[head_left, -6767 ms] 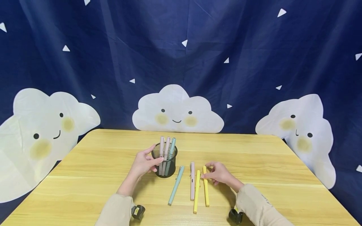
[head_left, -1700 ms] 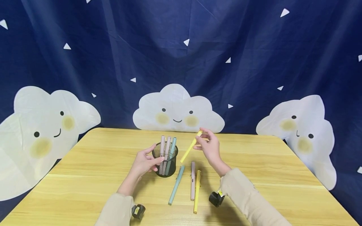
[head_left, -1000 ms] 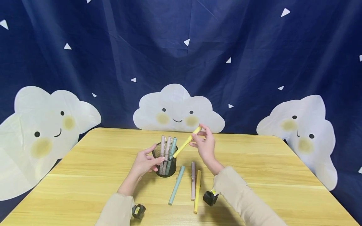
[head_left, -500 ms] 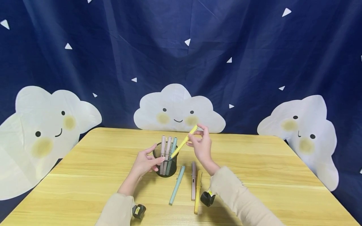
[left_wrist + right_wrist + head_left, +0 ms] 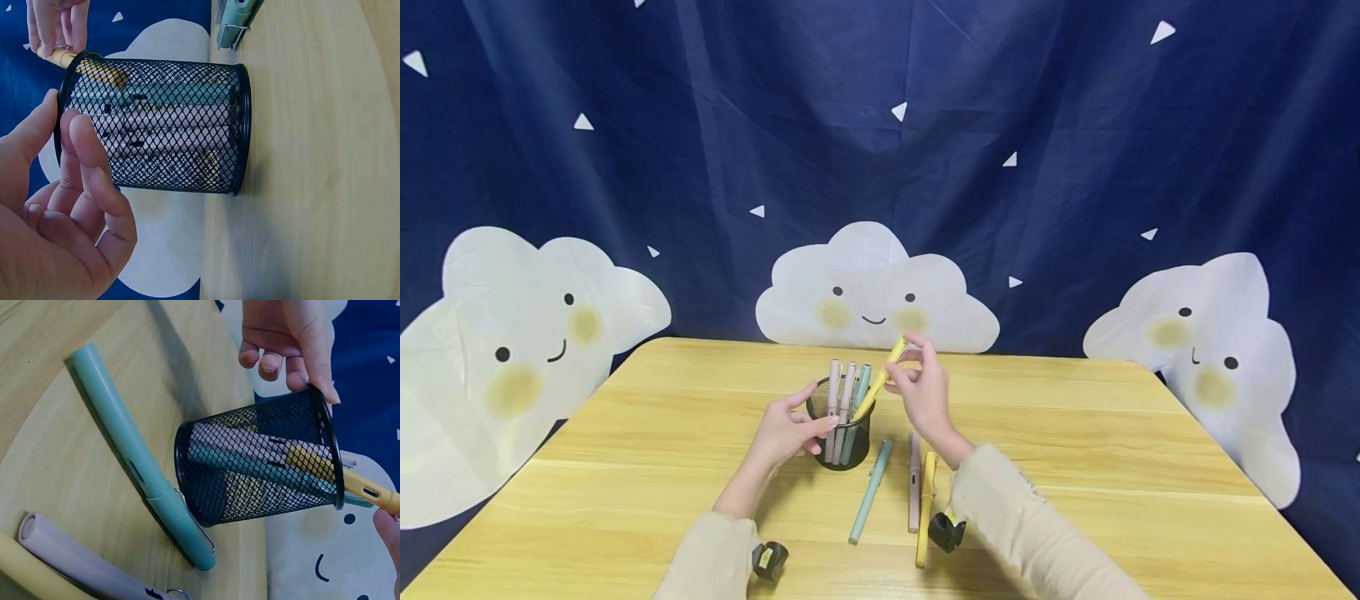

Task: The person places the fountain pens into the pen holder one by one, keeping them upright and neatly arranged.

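A black mesh pen holder [image 5: 860, 448] stands upright on the table. My left hand [image 5: 781, 429] holds it near the rim from the left, thumb in front and fingers behind. Two pale pink pens [image 5: 834, 387] and a teal pen [image 5: 862, 379] stand inside. With thumb and fingers my right hand [image 5: 927, 393] pinches a yellow pen [image 5: 882, 377] by its upper part. That pen slants, its lower end inside the mesh wall in the right wrist view, where the holder [image 5: 244, 481] also shows. In the left wrist view its tip [image 5: 115, 76] shows through the mesh.
On the table [image 5: 625, 467], right of and nearer than the holder, lie a teal pen [image 5: 871, 492], a pale pink pen [image 5: 913, 487] and another yellow pen [image 5: 924, 517]. The pink and yellow ones lie close together. Behind the table hangs a dark blue cloth [image 5: 820, 125] with smiling clouds.
My right hand picked the yellow pen up from the table and carried it left to the holder. Its lower end has now passed below the rim. My left hand keeps its place.
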Motion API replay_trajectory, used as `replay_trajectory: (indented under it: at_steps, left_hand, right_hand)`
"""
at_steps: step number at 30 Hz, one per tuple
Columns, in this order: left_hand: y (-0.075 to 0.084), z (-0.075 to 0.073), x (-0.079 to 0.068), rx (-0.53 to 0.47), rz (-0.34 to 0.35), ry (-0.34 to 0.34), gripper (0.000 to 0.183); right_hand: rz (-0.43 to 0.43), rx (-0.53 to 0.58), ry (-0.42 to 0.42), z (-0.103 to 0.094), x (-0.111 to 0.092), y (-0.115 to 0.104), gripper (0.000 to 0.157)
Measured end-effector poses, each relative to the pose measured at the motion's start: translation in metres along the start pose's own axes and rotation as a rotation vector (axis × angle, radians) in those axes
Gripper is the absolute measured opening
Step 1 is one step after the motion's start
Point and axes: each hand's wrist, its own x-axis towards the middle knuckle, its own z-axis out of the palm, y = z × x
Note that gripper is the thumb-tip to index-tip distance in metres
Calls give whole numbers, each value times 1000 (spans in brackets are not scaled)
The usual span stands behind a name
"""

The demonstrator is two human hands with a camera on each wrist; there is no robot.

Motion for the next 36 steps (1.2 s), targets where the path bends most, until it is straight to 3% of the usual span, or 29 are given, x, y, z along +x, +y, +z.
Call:
replay_trajectory:
  at_steps: [4,11,27,34,36]
  left_hand:
    - [0,0,0,-3,3,2,75]
    - [-2,0,1,1,7,3,75]
    - [-3,0,2,-1,9,1,74]
    - [0,0,1,-8,9,-7,74]
    - [-1,0,2,-10,5,-7,74]
  right_hand:
    - [-3,-12,-20,1,-2,-2,41]
    - [-46,-52,-53,6,-10,-27,36]
    - [-34,-116,-93,9,-16,-32,29]
    - [-42,-116,-122,9,-7,5,28]
    - [-53,-108,-126,9,-6,5,28]
